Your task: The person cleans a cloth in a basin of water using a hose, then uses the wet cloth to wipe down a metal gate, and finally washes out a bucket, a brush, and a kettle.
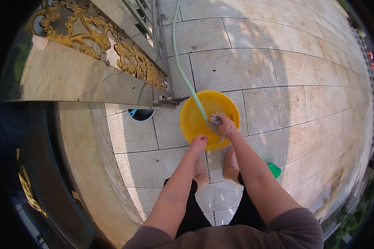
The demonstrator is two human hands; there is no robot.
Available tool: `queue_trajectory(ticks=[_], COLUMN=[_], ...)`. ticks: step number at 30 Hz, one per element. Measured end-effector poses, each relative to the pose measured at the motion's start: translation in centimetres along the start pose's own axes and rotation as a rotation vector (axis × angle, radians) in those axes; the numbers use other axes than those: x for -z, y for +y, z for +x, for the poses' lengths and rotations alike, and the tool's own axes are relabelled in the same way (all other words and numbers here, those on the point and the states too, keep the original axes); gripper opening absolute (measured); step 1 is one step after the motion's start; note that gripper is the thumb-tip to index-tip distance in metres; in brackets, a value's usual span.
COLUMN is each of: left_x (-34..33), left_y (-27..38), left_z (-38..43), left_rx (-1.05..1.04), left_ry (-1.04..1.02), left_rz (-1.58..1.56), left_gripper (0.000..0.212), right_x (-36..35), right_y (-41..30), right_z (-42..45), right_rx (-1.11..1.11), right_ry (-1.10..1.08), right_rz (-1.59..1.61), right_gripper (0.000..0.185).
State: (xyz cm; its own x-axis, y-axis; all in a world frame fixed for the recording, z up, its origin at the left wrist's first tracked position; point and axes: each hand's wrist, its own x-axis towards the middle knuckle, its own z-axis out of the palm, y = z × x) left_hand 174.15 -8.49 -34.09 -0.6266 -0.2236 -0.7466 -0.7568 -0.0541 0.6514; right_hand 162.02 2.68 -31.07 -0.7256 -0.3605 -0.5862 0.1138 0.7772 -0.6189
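Observation:
A round yellow plastic basin point(190, 124) stands on the paving in front of my feet, with water in it. My right hand point(225, 124), with a bracelet at the wrist, is closed around a wet, crumpled grey cloth point(217, 119) inside the basin. Part of the cloth hangs below my fingers towards the water. A pale green hose point(187, 79) runs down into the basin and ends beside the cloth. My left hand point(199, 143) is over the basin's near-left rim, fingers curled together and nothing visible in them; whether it touches the rim is unclear.
Left of the basin rises a metal gate point(90, 77) with gold scrollwork. Under its edge sits a dark-filled bucket point(143, 115) with a blue-handled tool point(132, 112). A green object point(274, 171) lies right of my right foot point(231, 163). Stone paving point(268, 115) extends to the right.

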Motion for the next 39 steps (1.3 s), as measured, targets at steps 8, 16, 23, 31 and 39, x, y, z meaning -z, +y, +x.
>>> queue_trajectory(ticks=[8, 16, 23, 31, 39], left_x=[-2.9, -3.7, -3.8, -5.8, -5.0], left_y=[-7.0, -6.8, -4.2, -10.5, -6.6], left_z=[18.2, 22.0, 21.7, 26.8, 23.5], left_rx=[0.148, 0.072, 0.308, 0.005, 0.21], left_ry=[0.48, 0.189, -0.136, 0.29, 0.338], left_rz=[0.014, -0.645, -1.304, -0.528, -0.889], left_gripper=[0.02, 0.025, 0.032, 0.035, 0.02], right_x=[-6.6, -11.8, -9.1, -9.5, -13.7], right_y=[4.8, 8.5, 6.5, 5.1, 12.0], right_z=[11.2, 17.4, 15.1, 14.8, 17.9], right_rx=[-0.13, -0.209, -0.134, 0.036, 0.06], right_ry=[0.115, 0.077, -0.302, -0.164, 0.148], right_rz=[-0.173, -0.246, 0.416, -0.451, -0.318], right_gripper=[0.034, 0.032, 0.039, 0.032, 0.033])
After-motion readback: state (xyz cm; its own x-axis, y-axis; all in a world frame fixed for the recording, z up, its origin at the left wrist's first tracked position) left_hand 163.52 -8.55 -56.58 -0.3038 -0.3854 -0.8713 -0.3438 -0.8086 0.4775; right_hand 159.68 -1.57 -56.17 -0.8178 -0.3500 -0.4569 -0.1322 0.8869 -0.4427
